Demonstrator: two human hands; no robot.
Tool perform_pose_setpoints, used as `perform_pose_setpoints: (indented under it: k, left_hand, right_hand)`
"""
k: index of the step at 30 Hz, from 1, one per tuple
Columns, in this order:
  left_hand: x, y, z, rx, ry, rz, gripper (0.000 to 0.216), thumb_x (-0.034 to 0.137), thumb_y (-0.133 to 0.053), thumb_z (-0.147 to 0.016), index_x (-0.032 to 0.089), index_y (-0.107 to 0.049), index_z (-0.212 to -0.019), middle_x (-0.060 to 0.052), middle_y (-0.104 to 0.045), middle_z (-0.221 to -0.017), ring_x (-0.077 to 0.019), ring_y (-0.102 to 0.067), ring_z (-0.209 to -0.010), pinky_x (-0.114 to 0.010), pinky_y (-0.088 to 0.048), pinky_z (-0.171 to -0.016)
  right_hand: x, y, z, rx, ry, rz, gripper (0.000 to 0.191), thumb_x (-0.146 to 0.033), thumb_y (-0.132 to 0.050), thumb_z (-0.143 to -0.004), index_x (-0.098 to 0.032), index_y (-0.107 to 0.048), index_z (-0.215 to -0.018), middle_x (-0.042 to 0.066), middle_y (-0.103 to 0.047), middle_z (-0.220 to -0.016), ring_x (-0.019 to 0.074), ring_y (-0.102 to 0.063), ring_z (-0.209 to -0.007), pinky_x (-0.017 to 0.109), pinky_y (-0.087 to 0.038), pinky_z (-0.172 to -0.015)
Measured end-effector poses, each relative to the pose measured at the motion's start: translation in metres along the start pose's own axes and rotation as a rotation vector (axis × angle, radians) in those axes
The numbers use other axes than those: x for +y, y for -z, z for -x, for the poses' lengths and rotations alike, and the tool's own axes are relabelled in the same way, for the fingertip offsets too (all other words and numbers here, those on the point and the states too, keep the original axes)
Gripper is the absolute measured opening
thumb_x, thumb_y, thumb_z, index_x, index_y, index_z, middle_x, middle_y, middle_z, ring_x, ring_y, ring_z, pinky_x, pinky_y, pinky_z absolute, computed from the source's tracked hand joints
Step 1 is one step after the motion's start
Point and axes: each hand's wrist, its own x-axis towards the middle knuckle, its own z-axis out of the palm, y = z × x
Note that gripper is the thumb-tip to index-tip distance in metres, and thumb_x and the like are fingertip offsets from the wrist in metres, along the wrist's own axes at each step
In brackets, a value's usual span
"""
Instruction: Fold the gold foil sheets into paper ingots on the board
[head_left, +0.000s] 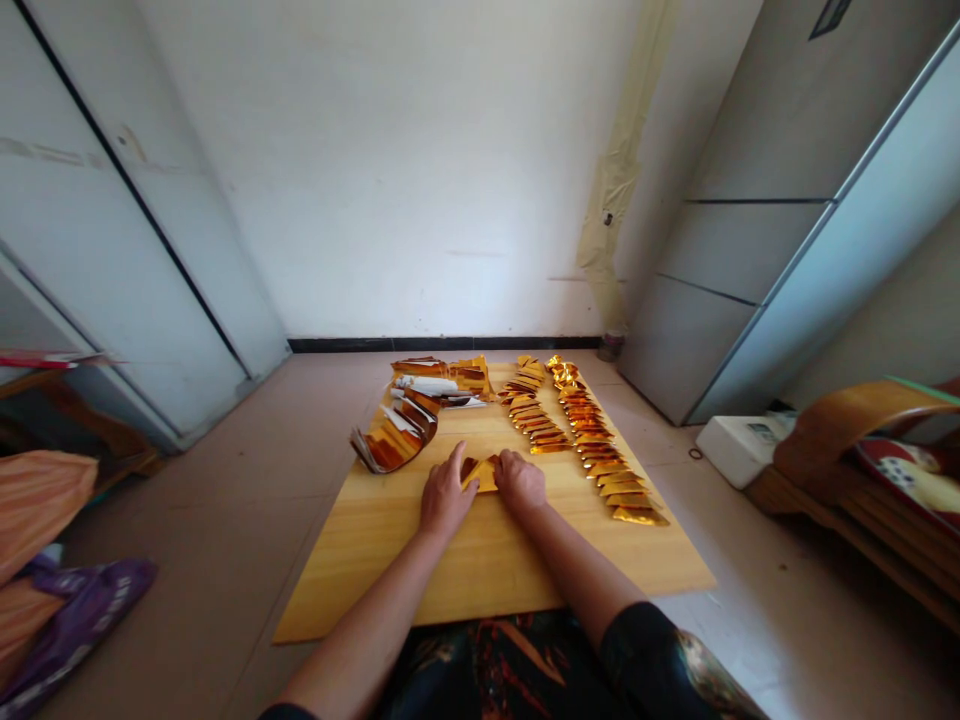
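Note:
A partly folded sheet of gold foil paper [486, 474] lies on the wooden board between my hands. My left hand [444, 492] holds its left side, thumb on the paper and index finger raised beside it. At the upper right corner, my right hand [520, 478] has its curled fingers pressed on the sheet. Beyond my left hand rests a curved stack of foil sheets [397, 437], gold and white. To the right, folded gold foil pieces form a short row [534, 415] and a longer row [600, 445], overlapping one another.
More foil sheets [472, 375] and a white roll-like bundle [426, 385] lie at the far left of the wooden board [360, 580]. A grey refrigerator [720, 260] stands at right, near a white box [739, 448] and wooden furniture [840, 440]. A purple bag [90, 610] sits at left.

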Motion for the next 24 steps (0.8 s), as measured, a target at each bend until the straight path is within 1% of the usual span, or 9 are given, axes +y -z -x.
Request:
perform_pose_setpoints:
  k: [3,6,8,11,12,15,17,24]
  left_hand:
    - [-0.001,-0.001,0.003,0.012,-0.057,-0.103,0.051,0.022,-0.059,-0.078,0.019,-0.047,-0.128,-0.009,-0.062,-0.102,-0.0227,-0.054,-0.099,-0.034,-0.042,-0.089]
    - [0.002,0.002,0.004,-0.040,-0.066,-0.150,0.038,0.024,-0.059,-0.078,0.019,-0.057,-0.116,-0.008,-0.060,-0.100,-0.0231,-0.052,-0.098,-0.034,-0.041,-0.089]
    - [0.003,0.004,0.005,-0.056,-0.062,-0.160,0.037,0.025,-0.059,-0.078,0.020,-0.058,-0.115,-0.008,-0.059,-0.100,-0.0227,-0.051,-0.097,-0.034,-0.041,-0.089]
    - [0.005,0.007,0.006,-0.060,-0.060,-0.164,0.041,0.025,-0.059,-0.078,0.022,-0.056,-0.119,-0.007,-0.057,-0.100,-0.0216,-0.051,-0.095,-0.033,-0.040,-0.088]
    - [0.005,0.007,0.007,-0.062,-0.063,-0.166,0.039,0.025,-0.059,-0.078,0.023,-0.057,-0.117,-0.007,-0.056,-0.100,-0.0214,-0.050,-0.095,-0.033,-0.040,-0.088]
    - [0.006,0.008,0.008,-0.072,-0.063,-0.185,0.025,0.029,-0.057,-0.080,0.023,-0.064,-0.103,-0.007,-0.055,-0.106,-0.0221,-0.049,-0.098,-0.033,-0.041,-0.086]
    - [0.006,0.008,0.008,-0.083,-0.058,-0.204,0.021,0.030,-0.056,-0.081,0.022,-0.066,-0.098,-0.008,-0.054,-0.109,-0.0228,-0.049,-0.100,-0.034,-0.041,-0.086]
    - [0.008,0.010,0.009,-0.098,-0.081,-0.233,0.022,0.029,-0.053,-0.082,0.022,-0.066,-0.100,-0.008,-0.055,-0.114,-0.0236,-0.048,-0.102,-0.035,-0.040,-0.086]
  right_hand:
    - [0.001,-0.001,-0.001,0.004,-0.003,-0.028,0.018,-0.028,-0.039,-0.094,-0.020,-0.054,-0.100,0.006,-0.066,-0.093,0.0142,-0.065,-0.079,0.021,-0.040,-0.062]
    - [0.002,0.000,-0.001,-0.005,-0.003,-0.047,0.018,-0.026,-0.043,-0.090,-0.020,-0.051,-0.105,0.005,-0.066,-0.095,0.0152,-0.065,-0.081,0.022,-0.040,-0.062]
    - [0.002,0.000,0.000,-0.011,-0.003,-0.040,0.019,-0.025,-0.044,-0.089,-0.021,-0.050,-0.106,0.005,-0.066,-0.096,0.0156,-0.065,-0.082,0.023,-0.039,-0.062]
    - [0.002,0.000,0.000,-0.023,0.010,-0.023,0.016,-0.027,-0.043,-0.089,-0.021,-0.051,-0.103,0.005,-0.065,-0.096,0.0156,-0.064,-0.081,0.023,-0.039,-0.062]
    - [0.002,0.000,0.000,-0.025,0.015,-0.017,0.016,-0.027,-0.043,-0.090,-0.021,-0.051,-0.102,0.005,-0.065,-0.096,0.0156,-0.064,-0.081,0.023,-0.039,-0.062]
    - [0.003,-0.002,-0.001,-0.016,0.022,0.004,0.016,-0.027,-0.042,-0.090,-0.021,-0.053,-0.099,0.005,-0.065,-0.094,0.0156,-0.064,-0.079,0.022,-0.038,-0.060]
    - [0.003,-0.003,-0.001,-0.007,0.027,0.016,0.016,-0.026,-0.040,-0.091,-0.021,-0.054,-0.098,0.005,-0.065,-0.092,0.0156,-0.065,-0.078,0.022,-0.038,-0.059]
    - [0.001,-0.006,0.000,0.028,0.053,0.053,0.019,-0.026,-0.038,-0.093,-0.021,-0.056,-0.095,0.005,-0.064,-0.092,0.0147,-0.064,-0.075,0.022,-0.037,-0.057]
